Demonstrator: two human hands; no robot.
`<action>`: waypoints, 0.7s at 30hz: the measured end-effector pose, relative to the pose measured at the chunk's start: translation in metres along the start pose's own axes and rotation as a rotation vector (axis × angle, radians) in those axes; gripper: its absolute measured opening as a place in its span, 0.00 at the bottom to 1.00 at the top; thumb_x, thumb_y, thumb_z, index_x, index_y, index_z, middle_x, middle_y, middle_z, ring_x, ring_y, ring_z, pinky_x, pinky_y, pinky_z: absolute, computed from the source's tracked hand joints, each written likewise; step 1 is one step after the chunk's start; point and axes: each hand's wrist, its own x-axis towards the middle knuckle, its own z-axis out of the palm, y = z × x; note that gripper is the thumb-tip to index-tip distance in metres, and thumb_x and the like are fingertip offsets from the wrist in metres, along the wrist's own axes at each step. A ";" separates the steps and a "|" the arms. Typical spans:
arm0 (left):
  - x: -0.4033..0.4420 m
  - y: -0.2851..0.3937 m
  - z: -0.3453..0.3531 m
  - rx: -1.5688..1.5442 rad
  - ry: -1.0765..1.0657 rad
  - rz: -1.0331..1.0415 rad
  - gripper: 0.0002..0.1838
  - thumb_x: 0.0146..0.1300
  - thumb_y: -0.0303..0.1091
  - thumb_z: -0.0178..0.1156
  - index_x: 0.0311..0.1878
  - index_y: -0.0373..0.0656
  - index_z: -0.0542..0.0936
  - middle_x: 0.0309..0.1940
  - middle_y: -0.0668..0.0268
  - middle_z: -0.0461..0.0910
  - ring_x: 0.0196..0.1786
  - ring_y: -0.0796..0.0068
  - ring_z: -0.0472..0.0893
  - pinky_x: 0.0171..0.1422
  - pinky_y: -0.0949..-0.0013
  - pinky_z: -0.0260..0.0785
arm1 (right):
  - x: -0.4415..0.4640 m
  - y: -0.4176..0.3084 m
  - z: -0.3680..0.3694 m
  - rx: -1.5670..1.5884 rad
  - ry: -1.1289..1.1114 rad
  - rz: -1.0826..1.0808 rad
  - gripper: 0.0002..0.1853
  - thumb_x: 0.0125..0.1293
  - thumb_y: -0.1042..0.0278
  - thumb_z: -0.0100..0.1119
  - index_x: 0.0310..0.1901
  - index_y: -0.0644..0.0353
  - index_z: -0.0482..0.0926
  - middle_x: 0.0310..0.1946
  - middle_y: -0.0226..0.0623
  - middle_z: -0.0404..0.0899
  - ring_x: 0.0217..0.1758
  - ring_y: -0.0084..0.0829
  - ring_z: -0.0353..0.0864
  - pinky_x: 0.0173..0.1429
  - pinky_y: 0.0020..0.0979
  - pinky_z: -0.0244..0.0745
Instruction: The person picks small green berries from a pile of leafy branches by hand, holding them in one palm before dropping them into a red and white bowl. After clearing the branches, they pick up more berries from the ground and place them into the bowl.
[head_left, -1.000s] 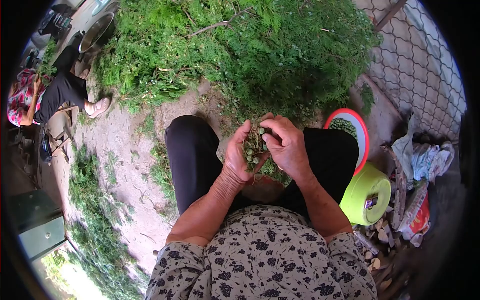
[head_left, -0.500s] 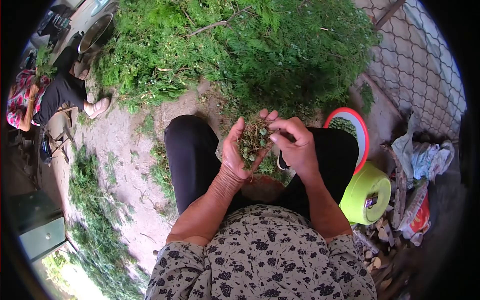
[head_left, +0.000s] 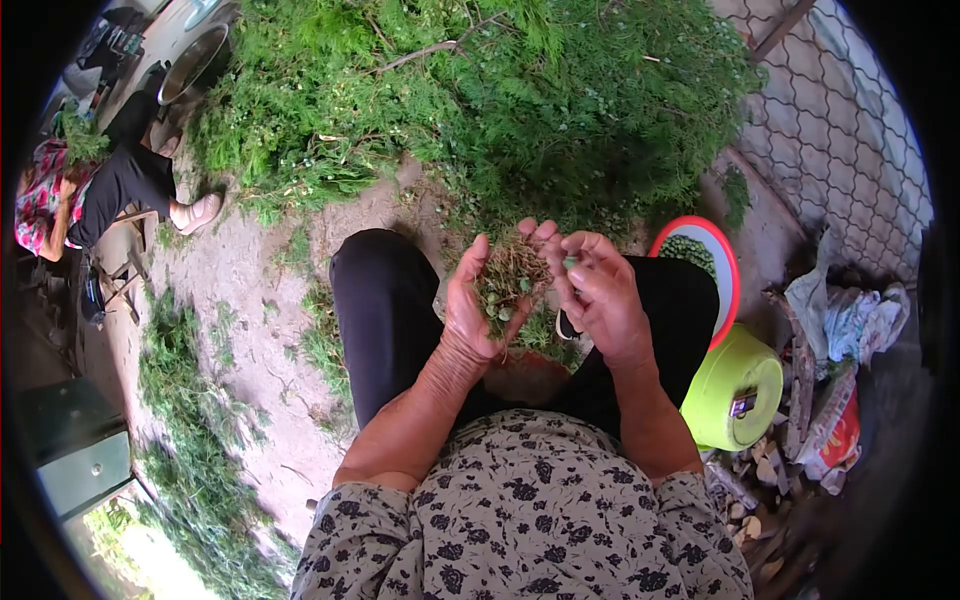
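Note:
Cupped between my knees, my left hand [head_left: 473, 310] holds a clump of dry brown twigs [head_left: 512, 268] with several small green cones [head_left: 505, 308] among them. Just right of the clump, my right hand [head_left: 608, 300] pinches a small green cone [head_left: 570, 262] between thumb and fingers. Beyond my right knee stands a white basin with a red rim [head_left: 735, 270], partly filled with green cones [head_left: 688, 252]. A large heap of green branches [head_left: 480, 100] lies in front of my knees.
A lime-green bucket [head_left: 745, 390] lies tipped at my right, near wood pieces [head_left: 765, 470] and plastic bags [head_left: 850, 325]. Another person [head_left: 125, 185] sits at the left holding greenery. More cut sprigs [head_left: 200, 440] lie on the left ground. A metal bowl [head_left: 193, 65] is behind.
My right hand has moved right, off the clump, and a green cone now shows in its fingers. My left hand has opened somewhat around the twigs, showing more of them.

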 end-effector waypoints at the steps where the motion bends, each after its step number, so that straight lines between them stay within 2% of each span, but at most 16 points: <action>1: 0.000 0.000 0.002 0.016 -0.018 0.012 0.28 0.71 0.50 0.44 0.62 0.36 0.67 0.62 0.53 0.70 0.67 0.58 0.66 0.74 0.57 0.54 | 0.001 0.005 -0.001 0.000 0.001 0.000 0.10 0.57 0.78 0.63 0.41 0.62 0.78 0.40 0.28 0.76 0.34 0.19 0.74 0.36 0.21 0.69; 3: -0.001 -0.001 0.003 0.023 0.009 0.015 0.28 0.71 0.50 0.44 0.62 0.36 0.66 0.62 0.54 0.69 0.68 0.58 0.66 0.74 0.57 0.54 | 0.004 0.020 -0.002 -0.801 0.026 -0.393 0.11 0.54 0.79 0.65 0.40 0.61 0.78 0.35 0.25 0.75 0.32 0.18 0.72 0.35 0.22 0.69; 4: -0.001 -0.001 0.003 0.030 0.035 0.019 0.28 0.71 0.50 0.44 0.63 0.36 0.66 0.63 0.54 0.69 0.68 0.58 0.65 0.74 0.57 0.54 | 0.002 0.023 0.001 -0.986 0.046 -0.465 0.14 0.50 0.80 0.67 0.40 0.59 0.79 0.29 0.26 0.73 0.31 0.20 0.72 0.35 0.23 0.70; 7: -0.001 -0.001 0.000 0.022 0.026 0.003 0.29 0.71 0.51 0.43 0.63 0.36 0.66 0.63 0.54 0.69 0.69 0.58 0.64 0.74 0.57 0.53 | 0.001 0.031 0.009 -1.124 0.054 -0.533 0.16 0.47 0.80 0.69 0.40 0.59 0.78 0.29 0.30 0.71 0.30 0.21 0.73 0.35 0.25 0.71; 11: -0.002 0.000 0.000 0.037 0.037 0.013 0.29 0.71 0.51 0.42 0.63 0.36 0.66 0.63 0.54 0.69 0.69 0.58 0.63 0.74 0.57 0.53 | 0.003 0.034 0.004 -1.108 0.062 -0.526 0.15 0.49 0.81 0.67 0.40 0.60 0.78 0.30 0.29 0.72 0.31 0.20 0.73 0.35 0.24 0.70; 13: -0.001 0.000 0.001 0.053 0.044 0.028 0.29 0.71 0.51 0.42 0.62 0.35 0.66 0.62 0.54 0.69 0.69 0.58 0.64 0.74 0.56 0.53 | 0.005 0.033 -0.002 -0.932 -0.009 -0.487 0.11 0.55 0.79 0.63 0.41 0.62 0.77 0.28 0.27 0.71 0.28 0.18 0.71 0.29 0.21 0.66; 14: 0.000 0.000 0.000 0.052 0.042 0.028 0.29 0.71 0.51 0.42 0.62 0.35 0.66 0.62 0.54 0.69 0.69 0.58 0.64 0.74 0.56 0.53 | 0.003 0.029 -0.002 -0.934 -0.009 -0.489 0.11 0.55 0.79 0.63 0.41 0.62 0.77 0.28 0.27 0.71 0.28 0.18 0.71 0.29 0.21 0.66; 16: 0.000 0.000 -0.003 0.033 0.042 0.039 0.29 0.71 0.51 0.42 0.62 0.35 0.66 0.62 0.53 0.69 0.68 0.57 0.65 0.74 0.56 0.54 | -0.006 0.012 0.005 -0.372 0.001 -0.039 0.08 0.62 0.75 0.56 0.43 0.64 0.75 0.23 0.26 0.69 0.22 0.15 0.65 0.24 0.19 0.59; 17: 0.000 0.000 -0.004 0.033 0.043 0.039 0.29 0.71 0.51 0.42 0.62 0.35 0.66 0.62 0.53 0.69 0.68 0.57 0.65 0.74 0.56 0.54 | -0.009 0.007 0.005 -0.371 0.001 -0.039 0.08 0.62 0.75 0.56 0.43 0.64 0.75 0.23 0.26 0.69 0.22 0.15 0.65 0.24 0.19 0.59; 19: 0.001 0.002 -0.005 0.021 0.059 0.039 0.28 0.71 0.51 0.42 0.62 0.35 0.66 0.62 0.53 0.69 0.68 0.56 0.66 0.74 0.55 0.54 | -0.015 -0.005 0.001 -0.374 0.075 -0.096 0.08 0.66 0.74 0.52 0.44 0.65 0.74 0.19 0.25 0.67 0.17 0.13 0.58 0.21 0.18 0.54; 21: 0.002 0.003 -0.006 0.010 0.041 0.039 0.29 0.70 0.50 0.44 0.62 0.34 0.66 0.64 0.51 0.67 0.68 0.55 0.65 0.74 0.54 0.53 | -0.024 -0.027 -0.010 -0.428 0.154 -0.162 0.08 0.64 0.76 0.53 0.45 0.65 0.75 0.20 0.26 0.68 0.18 0.14 0.59 0.22 0.18 0.56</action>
